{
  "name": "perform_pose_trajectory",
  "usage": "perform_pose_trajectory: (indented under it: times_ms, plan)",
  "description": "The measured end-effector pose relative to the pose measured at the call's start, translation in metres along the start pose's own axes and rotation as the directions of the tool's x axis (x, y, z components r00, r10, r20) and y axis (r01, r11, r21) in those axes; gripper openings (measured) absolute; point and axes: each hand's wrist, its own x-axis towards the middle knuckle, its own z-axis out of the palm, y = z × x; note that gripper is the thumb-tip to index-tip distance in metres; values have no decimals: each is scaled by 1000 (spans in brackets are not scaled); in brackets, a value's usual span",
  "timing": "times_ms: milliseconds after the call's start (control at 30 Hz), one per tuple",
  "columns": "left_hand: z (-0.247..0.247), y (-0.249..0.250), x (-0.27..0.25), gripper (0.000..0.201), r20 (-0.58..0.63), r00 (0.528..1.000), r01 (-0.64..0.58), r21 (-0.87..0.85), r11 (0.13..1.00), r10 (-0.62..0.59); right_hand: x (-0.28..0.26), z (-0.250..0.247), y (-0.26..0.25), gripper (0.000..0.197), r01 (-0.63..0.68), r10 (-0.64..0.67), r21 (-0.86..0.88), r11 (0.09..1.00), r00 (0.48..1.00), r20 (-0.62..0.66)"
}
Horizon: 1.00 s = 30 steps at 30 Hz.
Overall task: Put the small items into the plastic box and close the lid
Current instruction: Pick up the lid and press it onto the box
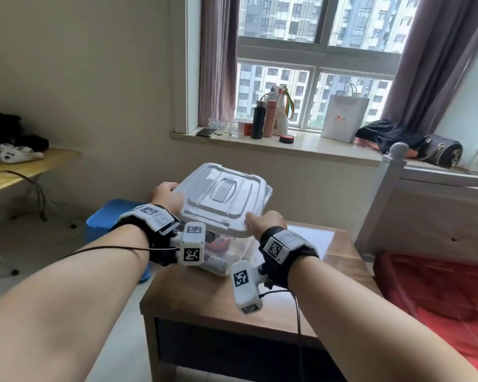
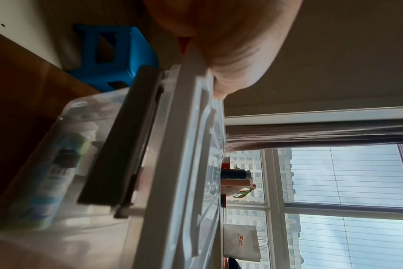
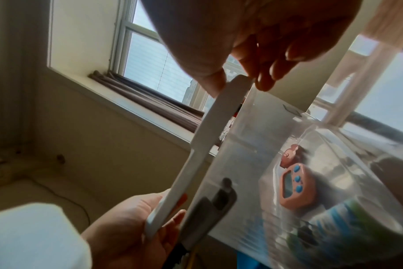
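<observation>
I hold a translucent white lid (image 1: 224,194) tilted above the clear plastic box (image 1: 232,255), which stands on the wooden table (image 1: 204,296). My left hand (image 1: 167,193) grips the lid's left edge, thumb on top. At the near right corner my right hand (image 1: 257,219) pinches the lid between thumb and fingers (image 3: 265,76). Inside the box lie a pink timer (image 3: 292,183), a small red item (image 3: 290,156) and a blue-green roll (image 3: 357,218). The box's grey latch (image 2: 122,145) hangs under the lid edge (image 2: 184,163).
A blue stool (image 1: 108,216) stands left of the table. A white bed frame (image 1: 384,194) and red bedding (image 1: 439,293) are on the right. Bottles (image 1: 262,117), a paper bag (image 1: 342,117) and bags crowd the windowsill (image 1: 315,146) behind.
</observation>
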Motion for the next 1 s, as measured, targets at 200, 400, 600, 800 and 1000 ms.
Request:
perform_pose_trajectory:
  times_ms: [200, 400, 600, 800, 1000]
  plan:
    - [9, -17, 18, 35, 18, 1000, 8, -29, 1000, -8, 2, 6, -1, 44, 22, -24, -69, 997, 999, -26]
    - [15, -17, 19, 39, 35, 993, 116, -126, 985, -112, 16, 14, 2, 16, -224, 176, 346, 911, 970, 165]
    - [17, -10, 9, 47, 88, 983, 180, -228, 957, -164, 19, 10, 15, 9, -379, 247, 571, 728, 922, 298]
    - [31, 3, -8, 56, 147, 973, 210, -231, 950, -179, 3, -2, 24, 27, -325, 225, 599, 732, 945, 237]
    - [60, 21, -29, 81, 211, 934, 328, -192, 925, -288, -11, -15, 38, 20, -358, 253, 606, 710, 933, 255]
